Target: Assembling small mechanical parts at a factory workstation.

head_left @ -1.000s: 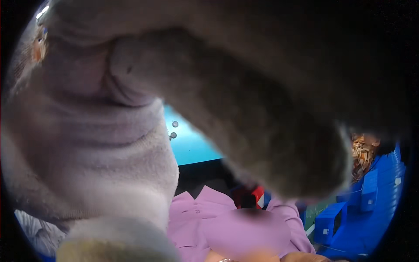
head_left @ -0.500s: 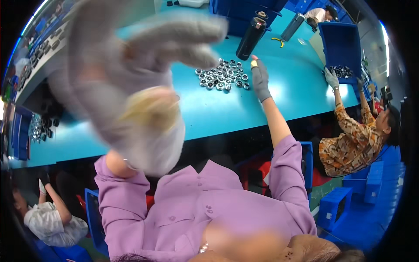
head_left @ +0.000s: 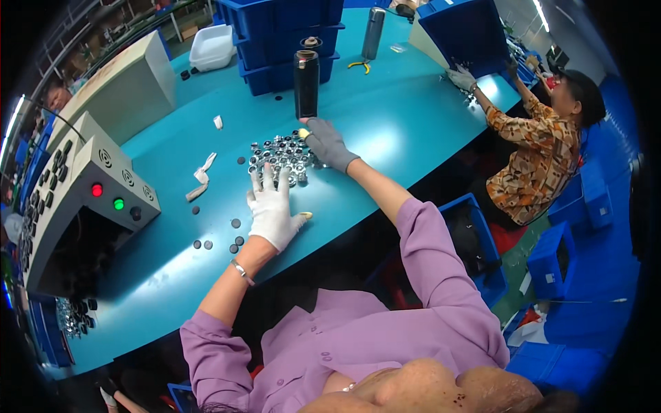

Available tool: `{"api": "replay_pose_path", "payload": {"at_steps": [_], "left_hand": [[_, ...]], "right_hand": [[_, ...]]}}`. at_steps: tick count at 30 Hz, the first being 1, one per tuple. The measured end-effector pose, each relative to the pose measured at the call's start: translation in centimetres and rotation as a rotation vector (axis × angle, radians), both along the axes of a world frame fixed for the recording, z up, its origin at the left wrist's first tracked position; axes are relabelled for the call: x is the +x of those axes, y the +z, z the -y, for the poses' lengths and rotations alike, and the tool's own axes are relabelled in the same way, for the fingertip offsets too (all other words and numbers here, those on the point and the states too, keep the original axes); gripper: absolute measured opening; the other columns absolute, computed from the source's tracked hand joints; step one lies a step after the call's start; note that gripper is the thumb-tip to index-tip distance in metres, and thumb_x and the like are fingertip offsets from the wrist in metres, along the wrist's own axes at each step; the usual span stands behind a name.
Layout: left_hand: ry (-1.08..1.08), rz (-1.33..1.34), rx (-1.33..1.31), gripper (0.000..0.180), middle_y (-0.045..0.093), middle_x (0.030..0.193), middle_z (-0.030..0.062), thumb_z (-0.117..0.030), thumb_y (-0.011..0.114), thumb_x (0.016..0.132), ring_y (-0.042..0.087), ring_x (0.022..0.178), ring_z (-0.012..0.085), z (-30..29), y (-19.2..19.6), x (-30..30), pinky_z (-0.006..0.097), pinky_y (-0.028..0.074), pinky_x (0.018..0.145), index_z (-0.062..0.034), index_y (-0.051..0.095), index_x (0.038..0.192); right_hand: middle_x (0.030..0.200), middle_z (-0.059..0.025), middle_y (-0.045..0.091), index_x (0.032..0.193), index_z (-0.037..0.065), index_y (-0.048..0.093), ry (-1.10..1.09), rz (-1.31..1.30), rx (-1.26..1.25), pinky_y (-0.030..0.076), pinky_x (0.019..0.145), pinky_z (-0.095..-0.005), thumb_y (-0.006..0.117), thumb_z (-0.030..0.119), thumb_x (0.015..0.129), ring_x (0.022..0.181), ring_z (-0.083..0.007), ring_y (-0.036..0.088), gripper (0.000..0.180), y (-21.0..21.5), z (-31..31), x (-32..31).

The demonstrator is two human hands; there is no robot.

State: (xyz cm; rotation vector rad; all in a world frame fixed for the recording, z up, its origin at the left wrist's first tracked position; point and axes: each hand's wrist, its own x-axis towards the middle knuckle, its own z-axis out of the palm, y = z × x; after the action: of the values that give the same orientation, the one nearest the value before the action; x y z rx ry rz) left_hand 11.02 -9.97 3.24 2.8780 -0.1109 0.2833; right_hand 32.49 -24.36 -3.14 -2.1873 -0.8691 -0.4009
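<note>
A pile of small round silver-and-black parts [head_left: 281,153] lies on the turquoise tabletop [head_left: 385,148]. My left hand [head_left: 270,215], in a white glove with a yellow-covered thumb tip, rests with fingers spread, fingertips at the pile's near side. On the pile's right side is my right hand [head_left: 330,146] in a grey glove, fingers stretched out and a yellow cover on one digit; part of the pile is hidden under it. Just beyond its fingertips stands a tall black flask-like cylinder [head_left: 306,89]. No held object shows in either hand.
Loose black discs [head_left: 236,223] and crumpled white scraps [head_left: 205,168] lie left of the pile. Farther left is a grey machine [head_left: 103,182] with lit buttons. Stacked blue bins [head_left: 282,58], yellow-handled pliers [head_left: 359,66] and a grey cylinder [head_left: 373,34] stand behind. At right, a co-worker [head_left: 530,144] handles a tilted bin.
My left hand has come down from a blurred position close to the camera onto the table by the pile. My right hand stays beside the parts. The view has shifted, showing more of the left.
</note>
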Motion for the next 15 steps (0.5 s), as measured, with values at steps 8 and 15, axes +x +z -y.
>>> {"api": "replay_pose_path", "payload": {"at_steps": [8,15], "left_hand": [[0.171,-0.081,-0.015,0.116,0.020,0.161,0.0294,-0.044,0.090,0.065,0.019,0.147,0.0513,0.3,-1.5,2.6,0.067,0.025,0.114,-0.0016,0.029,0.153],[0.213,-0.012,-0.042,0.115,0.020,0.161,0.0286,-0.042,0.091,0.065,0.019,0.148,0.0503,0.0,-2.2,2.8,0.063,0.024,0.116,-0.0025,0.029,0.153]], "right_hand": [[0.134,-0.0084,0.059,0.127,0.015,0.065,0.001,0.079,-0.165,0.037,0.106,-0.0476,0.052,0.035,0.094,0.118,-0.0358,0.049,0.040,0.1,-4.0,-2.0],[0.124,-0.0081,0.061,0.119,0.013,0.066,0.046,-0.006,-0.123,0.037,0.106,-0.0482,0.058,0.027,0.090,0.119,-0.0352,0.047,0.033,1.5,-3.9,-3.5]]}}
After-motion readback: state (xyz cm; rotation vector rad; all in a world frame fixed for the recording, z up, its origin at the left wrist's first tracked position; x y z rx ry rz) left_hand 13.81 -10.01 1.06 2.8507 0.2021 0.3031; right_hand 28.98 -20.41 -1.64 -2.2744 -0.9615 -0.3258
